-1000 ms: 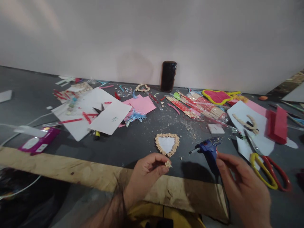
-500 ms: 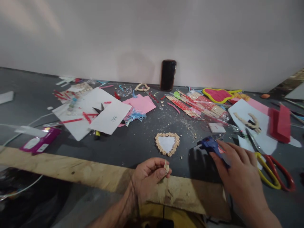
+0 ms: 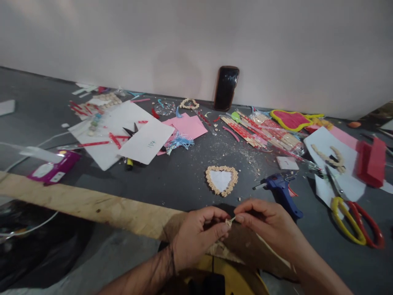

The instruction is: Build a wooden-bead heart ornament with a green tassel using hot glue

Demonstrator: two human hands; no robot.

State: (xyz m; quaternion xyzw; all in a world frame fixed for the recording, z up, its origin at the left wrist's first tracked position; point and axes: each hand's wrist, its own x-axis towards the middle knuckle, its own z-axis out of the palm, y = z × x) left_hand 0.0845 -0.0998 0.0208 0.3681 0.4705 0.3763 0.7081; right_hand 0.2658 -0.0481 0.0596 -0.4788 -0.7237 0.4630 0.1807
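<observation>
Between the thumb and fingers of my left hand (image 3: 198, 233) is a small beige cluster (image 3: 228, 223), too small to make out exactly. My right hand (image 3: 270, 225) is closed in a pinch on a thin pale strand (image 3: 232, 219) that reaches to this cluster. Both hands meet above the table's wooden front edge. Just beyond them lies a heart-shaped frame (image 3: 209, 180) edged with small beige pieces around a white centre. The blue glue gun (image 3: 281, 188) rests on its side to the right of the heart, touched by neither hand.
Scissors with yellow and red handles (image 3: 373, 227) lie at the right. Patterned sticks (image 3: 245, 133) and pink paper (image 3: 193, 126) are farther back. A phone (image 3: 226, 88) leans on the wall. White sheets (image 3: 147, 143) and a purple device (image 3: 55, 168) are at the left.
My right hand has let go of the glue gun and come left to my left hand, where it pinches the pale strand. The glue gun stays on the table. The view has shifted slightly.
</observation>
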